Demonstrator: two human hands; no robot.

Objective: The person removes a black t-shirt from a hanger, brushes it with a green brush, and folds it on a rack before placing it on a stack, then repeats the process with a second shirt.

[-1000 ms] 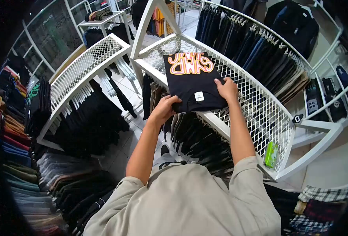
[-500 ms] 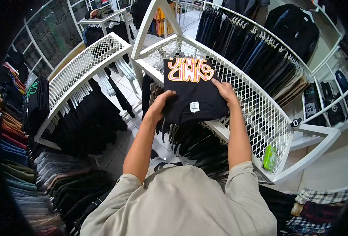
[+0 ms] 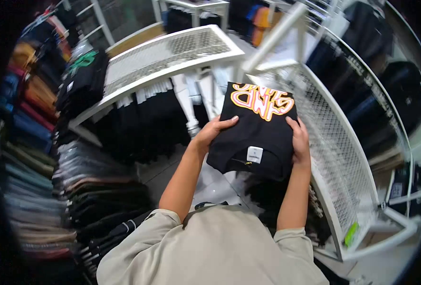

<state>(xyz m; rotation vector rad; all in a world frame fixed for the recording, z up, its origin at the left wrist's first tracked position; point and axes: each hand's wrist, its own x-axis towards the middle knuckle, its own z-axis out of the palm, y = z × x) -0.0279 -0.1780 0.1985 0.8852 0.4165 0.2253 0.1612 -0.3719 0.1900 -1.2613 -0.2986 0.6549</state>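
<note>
A folded black T-shirt (image 3: pixel 260 133) with a pink, white and orange lettered print is held flat in front of my body. Its neckline, with a white label, faces me, and the lettering appears upside down. My left hand (image 3: pixel 215 130) grips the left edge, thumb on top and fingers mostly hidden beneath. On the opposite edge, my right hand (image 3: pixel 298 140) is closed around the fabric, thumb over the top. The shirt is held above the floor, between two white mesh-topped racks.
To the left stands a white mesh-topped rack (image 3: pixel 167 54) with black garments hanging under it; folded black shirts (image 3: pixel 82 88) lie at its end. Another mesh rack (image 3: pixel 334 133) runs along the right, bearing a green packet (image 3: pixel 350 233). Rows of hanging clothes (image 3: pixel 96 185) line the lower left.
My view has swung to the left, so the racks appear shifted right and blurred. The T-shirt stays in both hands and now sits farther right and slightly lower in view.
</note>
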